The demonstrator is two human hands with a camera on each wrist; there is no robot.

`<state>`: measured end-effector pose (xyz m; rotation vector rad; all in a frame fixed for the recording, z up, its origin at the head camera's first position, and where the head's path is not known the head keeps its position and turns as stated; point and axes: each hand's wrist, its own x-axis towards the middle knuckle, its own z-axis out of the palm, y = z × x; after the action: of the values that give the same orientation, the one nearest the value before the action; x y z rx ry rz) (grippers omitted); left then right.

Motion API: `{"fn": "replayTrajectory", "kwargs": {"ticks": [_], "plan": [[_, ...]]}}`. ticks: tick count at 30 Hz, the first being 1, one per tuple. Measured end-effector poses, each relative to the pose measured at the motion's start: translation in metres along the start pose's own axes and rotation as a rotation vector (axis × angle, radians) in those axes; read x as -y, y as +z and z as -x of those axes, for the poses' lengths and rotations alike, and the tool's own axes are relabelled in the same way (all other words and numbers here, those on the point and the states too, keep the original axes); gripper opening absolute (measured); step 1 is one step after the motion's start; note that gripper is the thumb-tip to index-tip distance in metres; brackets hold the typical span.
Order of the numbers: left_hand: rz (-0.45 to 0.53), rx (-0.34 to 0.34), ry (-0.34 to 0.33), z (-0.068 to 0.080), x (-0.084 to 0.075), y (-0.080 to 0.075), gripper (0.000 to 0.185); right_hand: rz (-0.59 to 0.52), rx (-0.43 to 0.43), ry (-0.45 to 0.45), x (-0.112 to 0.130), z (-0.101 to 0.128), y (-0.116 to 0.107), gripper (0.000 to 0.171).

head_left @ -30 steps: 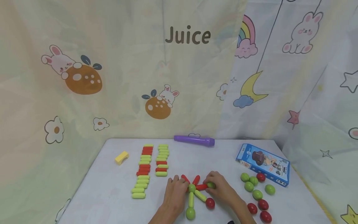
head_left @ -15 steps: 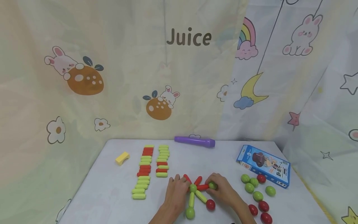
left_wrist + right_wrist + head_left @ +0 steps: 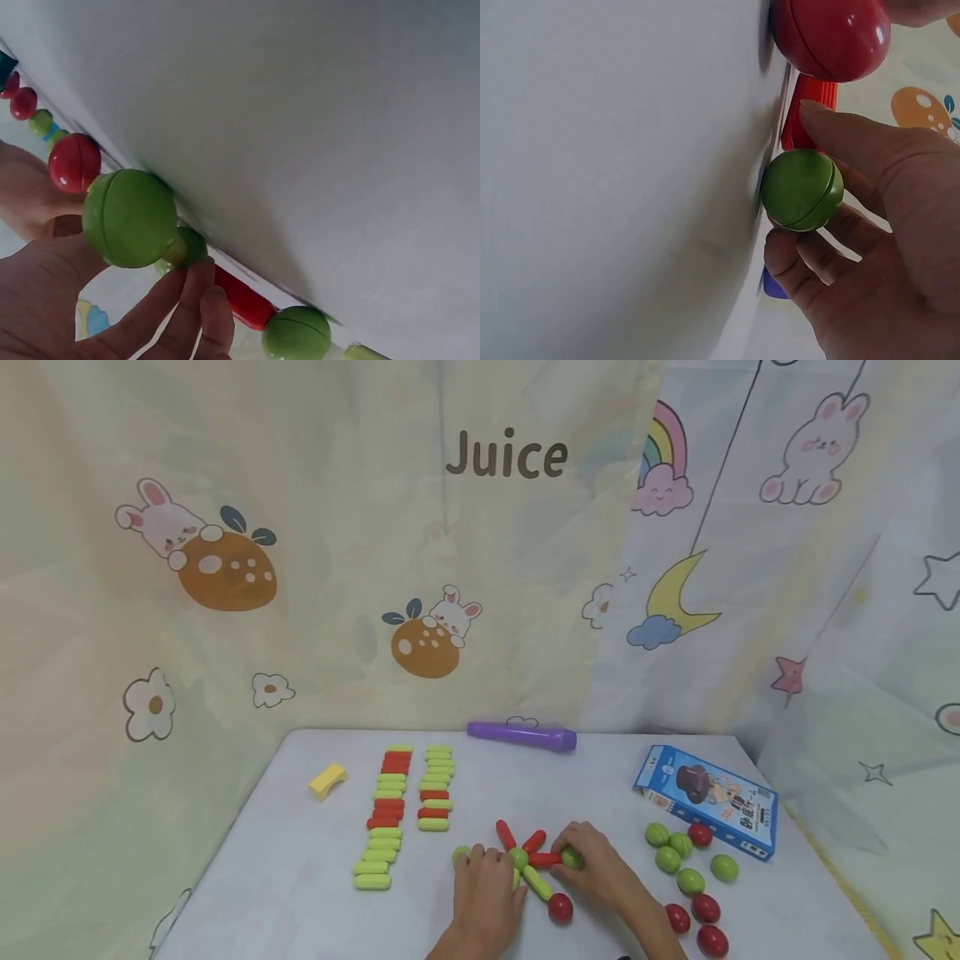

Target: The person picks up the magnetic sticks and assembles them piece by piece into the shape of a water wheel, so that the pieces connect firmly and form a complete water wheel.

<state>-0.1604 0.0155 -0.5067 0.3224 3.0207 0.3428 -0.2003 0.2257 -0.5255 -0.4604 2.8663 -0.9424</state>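
Note:
In the head view, red and light green sticks fan out from a green centre ball. A red ball touches or nearly touches the end of one light green stick. My right hand pinches a green ball at the outer end of a red stick. My left hand curls over the nearer light green stick, its fingertips close to the centre ball. That stick's green end ball shows in the left wrist view. Another green ball peeks out beyond the left fingers.
Two columns of red and light green sticks lie at the left, near a yellow arched block. A purple microphone-shaped toy lies at the back edge. Several loose balls and a blue box are at the right.
My left hand has shifted right and nearer, onto the light green stick, covering its end ball. The green ball at the left is uncovered. My right hand has stayed at its ball.

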Motion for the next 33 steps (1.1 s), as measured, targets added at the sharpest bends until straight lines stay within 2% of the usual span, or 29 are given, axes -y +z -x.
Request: {"fn": "replayTrajectory", "kwargs": {"ticks": [6,13,17,20,22,26,29,33], "plan": [[-0.022,0.008,-0.005,-0.008,0.002,0.005,0.049,0.004,0.022,0.038,0.001,0.001,0.001,0.021],[-0.061,-0.074,0.045,-0.01,0.008,0.005,0.038,-0.004,0.046,0.008,0.007,0.009,-0.003,0.018],[-0.044,-0.111,0.071,-0.011,0.01,0.005,0.034,0.029,-0.07,0.087,0.003,0.016,-0.019,0.017],[-0.038,-0.125,0.081,-0.012,0.01,0.005,0.031,0.138,-0.175,0.141,-0.012,0.023,-0.041,0.022],[-0.044,-0.127,0.083,-0.013,0.01,0.006,0.029,0.224,-0.203,0.165,-0.026,0.028,-0.056,0.027],[-0.05,-0.124,0.081,-0.015,0.011,0.007,0.03,0.339,-0.149,0.274,-0.045,0.035,-0.076,0.035],[-0.048,-0.143,0.088,-0.017,0.013,0.007,0.028,0.349,-0.067,0.353,-0.05,0.036,-0.081,0.036],[-0.042,-0.15,0.092,-0.018,0.013,0.007,0.031,0.33,-0.018,0.374,-0.053,0.035,-0.082,0.03]]}}
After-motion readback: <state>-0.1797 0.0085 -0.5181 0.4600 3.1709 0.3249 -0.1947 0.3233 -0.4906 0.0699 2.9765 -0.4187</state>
